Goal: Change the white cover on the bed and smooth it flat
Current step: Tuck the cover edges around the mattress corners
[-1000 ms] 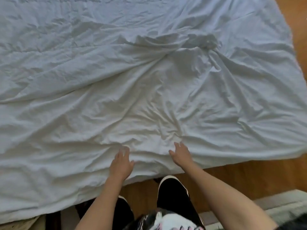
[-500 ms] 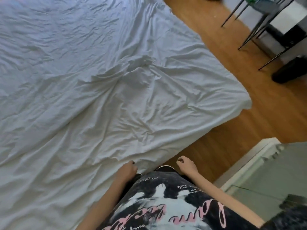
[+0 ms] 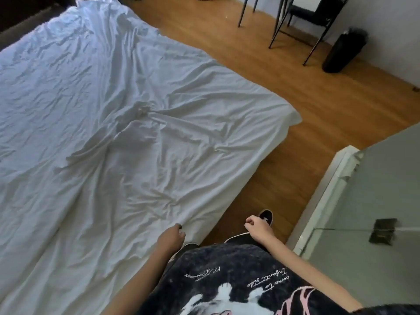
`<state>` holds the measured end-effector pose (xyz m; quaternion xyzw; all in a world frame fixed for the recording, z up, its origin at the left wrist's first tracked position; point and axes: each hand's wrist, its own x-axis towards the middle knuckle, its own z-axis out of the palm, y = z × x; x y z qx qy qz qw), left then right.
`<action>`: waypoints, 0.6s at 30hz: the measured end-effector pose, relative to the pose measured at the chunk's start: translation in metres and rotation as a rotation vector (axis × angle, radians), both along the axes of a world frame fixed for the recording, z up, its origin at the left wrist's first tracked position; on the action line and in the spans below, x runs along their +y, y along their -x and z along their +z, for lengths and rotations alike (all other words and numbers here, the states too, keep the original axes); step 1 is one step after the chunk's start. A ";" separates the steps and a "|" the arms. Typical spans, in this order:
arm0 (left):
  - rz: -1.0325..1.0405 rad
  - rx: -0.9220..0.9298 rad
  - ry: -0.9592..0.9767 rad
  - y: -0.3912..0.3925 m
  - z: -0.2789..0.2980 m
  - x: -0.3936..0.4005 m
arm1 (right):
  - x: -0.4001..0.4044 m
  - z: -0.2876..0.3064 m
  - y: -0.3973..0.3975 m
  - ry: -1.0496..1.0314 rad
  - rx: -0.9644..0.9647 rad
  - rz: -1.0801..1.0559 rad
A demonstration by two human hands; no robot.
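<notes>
The white cover point(image 3: 141, 133) lies spread on the bed, to the left and far side of our hands, running long from near us toward the far left. Our left hand point(image 3: 171, 238) is nearer, just at its edge, loosely curled and holding nothing. Our right hand point(image 3: 258, 227), also loosely curled and empty, hangs over the wooden floor point(image 3: 302, 96), with a chair point(image 3: 302, 17) far off.

- Open wooden floor point(image 3: 261, 48) runs along the bed's right edge.
- Grey cabinet point(image 3: 375, 201) crowds the right; chair legs point(image 3: 275, 26) and black bin point(image 3: 343, 53) stand beyond.
</notes>
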<state>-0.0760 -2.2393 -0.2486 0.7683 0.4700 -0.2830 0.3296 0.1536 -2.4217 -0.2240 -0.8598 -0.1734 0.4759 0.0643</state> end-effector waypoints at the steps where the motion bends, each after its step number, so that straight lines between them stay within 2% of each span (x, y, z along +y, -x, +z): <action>1: -0.032 0.016 0.005 -0.021 -0.004 -0.003 | -0.004 -0.003 -0.017 0.013 0.019 0.045; 5: -0.038 0.033 0.010 -0.121 -0.014 -0.023 | -0.023 -0.005 -0.106 0.017 0.063 0.175; 10: 0.044 -0.024 0.040 -0.263 -0.017 -0.059 | -0.050 0.012 -0.234 -0.027 0.040 0.061; 14: -0.006 -0.101 0.066 -0.374 0.000 -0.083 | -0.068 0.020 -0.331 -0.020 0.029 -0.040; 18: -0.116 -0.100 0.064 -0.471 0.007 -0.081 | -0.069 0.014 -0.416 -0.030 0.056 -0.116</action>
